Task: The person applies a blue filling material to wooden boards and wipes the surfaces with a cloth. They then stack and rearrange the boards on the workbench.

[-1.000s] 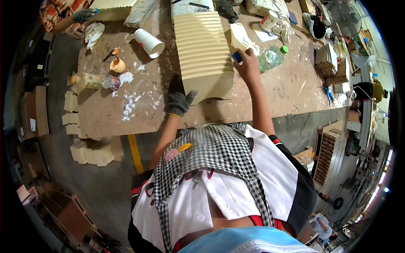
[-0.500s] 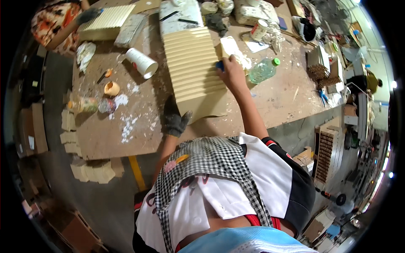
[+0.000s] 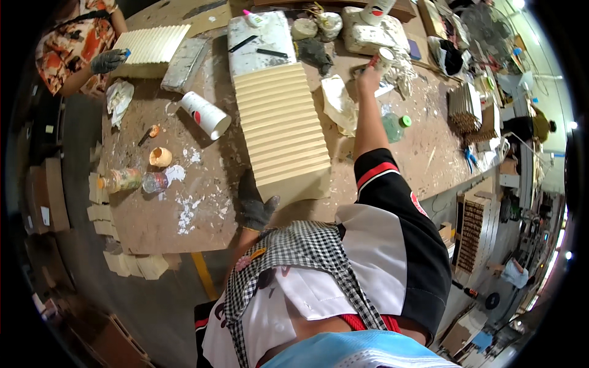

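Note:
A long cream ribbed panel (image 3: 281,129) lies on the brown worktable (image 3: 153,221), running away from me. My left hand (image 3: 254,205), in a dark glove, rests on the panel's near left corner. My right hand (image 3: 370,72) is stretched far out past the panel, up against a small white pot (image 3: 385,56) at the table's far side. Its fingers are curled, apparently around a small tool, though the tool is hard to make out.
Another person at the top left holds a gloved hand (image 3: 109,60) on a second ribbed panel (image 3: 150,45). A paper cup (image 3: 205,115) lies on its side left of my panel. A green-capped bottle (image 3: 394,126), crumpled paper (image 3: 339,103) and small bottles (image 3: 126,180) lie about.
My right hand has left the panel's far right edge and reached further out to the white pot. My left hand has stayed on the near corner.

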Available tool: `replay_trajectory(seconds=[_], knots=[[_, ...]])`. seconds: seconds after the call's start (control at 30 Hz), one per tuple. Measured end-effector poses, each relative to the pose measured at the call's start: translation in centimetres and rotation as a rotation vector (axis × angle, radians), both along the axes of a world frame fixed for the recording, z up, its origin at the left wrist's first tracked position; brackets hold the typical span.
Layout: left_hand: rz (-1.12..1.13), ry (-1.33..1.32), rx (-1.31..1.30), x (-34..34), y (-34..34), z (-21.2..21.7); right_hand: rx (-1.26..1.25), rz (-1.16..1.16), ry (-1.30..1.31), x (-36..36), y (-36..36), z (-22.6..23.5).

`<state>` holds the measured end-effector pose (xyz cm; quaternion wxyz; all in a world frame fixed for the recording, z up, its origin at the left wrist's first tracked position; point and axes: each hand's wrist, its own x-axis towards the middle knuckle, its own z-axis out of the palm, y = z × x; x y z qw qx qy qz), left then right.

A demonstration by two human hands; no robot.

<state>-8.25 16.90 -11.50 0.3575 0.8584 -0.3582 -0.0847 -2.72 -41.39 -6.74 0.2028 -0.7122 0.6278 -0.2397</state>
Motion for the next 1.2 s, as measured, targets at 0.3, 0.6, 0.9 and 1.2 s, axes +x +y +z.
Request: replay_trajectory(seconds=[0.3,0.6,0.9,1.2], knots=[[0.011,-0.094,-0.007,0.6,0.1,4.1,-0.181,0.695,0.538,-3.9,17.2,4.9],[-0.024,0.219,-0.203,1.2,-2.6,6.7,-0.06,0.701,0.131,-10.7,20.1,13.9],[-0.149,0.578,0.065,0.9,-3.2,8.2,-0.468,1.175,0.299,-11.1,36.6,9.9],[-0.003,-0.171,-0.021,1.6,-3.6,2.5,-0.104,1.443,0.013,-1.0,44.1,12.5]])
